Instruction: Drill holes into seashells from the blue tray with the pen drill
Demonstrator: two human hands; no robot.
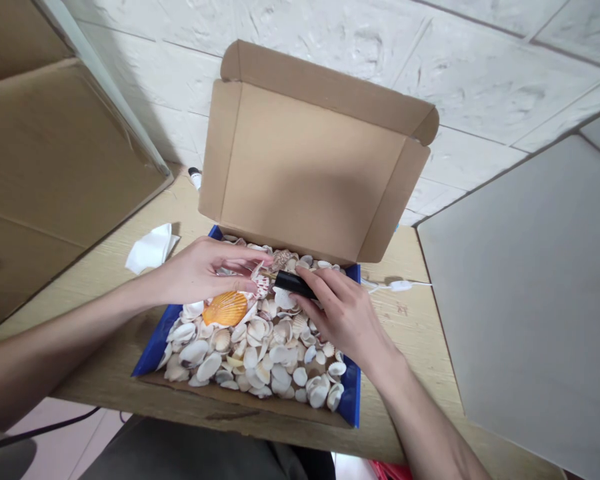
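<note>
Left hand point(200, 272) curled, fingers pinched together on a small patterned seashell point(261, 283) above the back of the shell pile. Right hand point(343, 310) closed round a black tool point(293, 283), its narrow tip aimed at that same shell, nearly touching it. Hands close together, meeting over the far half of the box.

Below them, a shallow blue-edged cardboard box point(153, 347) heaped with pale seashells point(260, 353), mostly white and cream scallop and clam shapes. Among them, just under the left hand, one bright orange scallop shell point(225, 308). Box lid point(305, 160) stood upright behind the shells, flaps folded in at its sides.

Box set near the front edge of a pale wooden tabletop point(415, 327). Hemmed in by a large cardboard panel point(55, 167) leaning at the left and a grey board point(530, 293) at the right; open room only in narrow strips of tabletop either side of the box. Crumpled white tissue point(151, 248) left of the box, white cable point(397, 285) with an inline part to the right, white brick-pattern wall point(480, 80) behind.

No brand, label or readable writing seen on box or tool.
</note>
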